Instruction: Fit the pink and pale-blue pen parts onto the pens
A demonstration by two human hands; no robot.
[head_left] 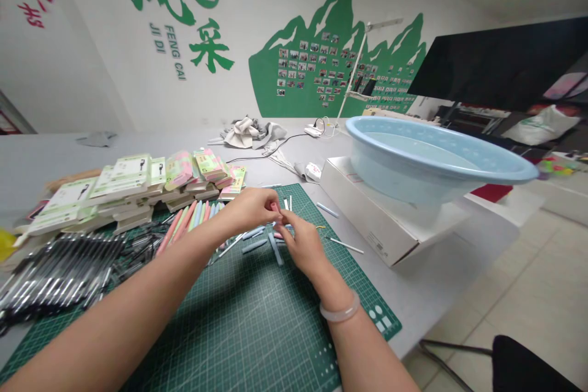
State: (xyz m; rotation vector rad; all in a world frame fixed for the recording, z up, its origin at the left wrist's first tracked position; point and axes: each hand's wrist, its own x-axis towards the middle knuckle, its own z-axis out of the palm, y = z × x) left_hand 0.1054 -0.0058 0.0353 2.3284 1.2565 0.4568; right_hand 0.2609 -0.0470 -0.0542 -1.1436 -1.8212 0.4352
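Above the green cutting mat [239, 318], my left hand [252, 207] pinches a small pink pen part [275, 208]. My right hand [303, 242], with a pale bangle on its wrist, meets it from the right, fingers closed on the lower end of the same part. Fingers hide most of that piece. Just below the hands lie loose blue pen parts [275, 249] and thin white sticks. Left of them, a row of pink, green and blue pens [188, 220] lies side by side, partly behind my left forearm.
Many clear pens with dark parts [64, 269] lie at the left. Behind them are piled small boxes [131, 171]. A blue basin [432, 153] stands on a white box [367, 214] at the right. Grey gloves [252, 133] and a cable lie farther back.
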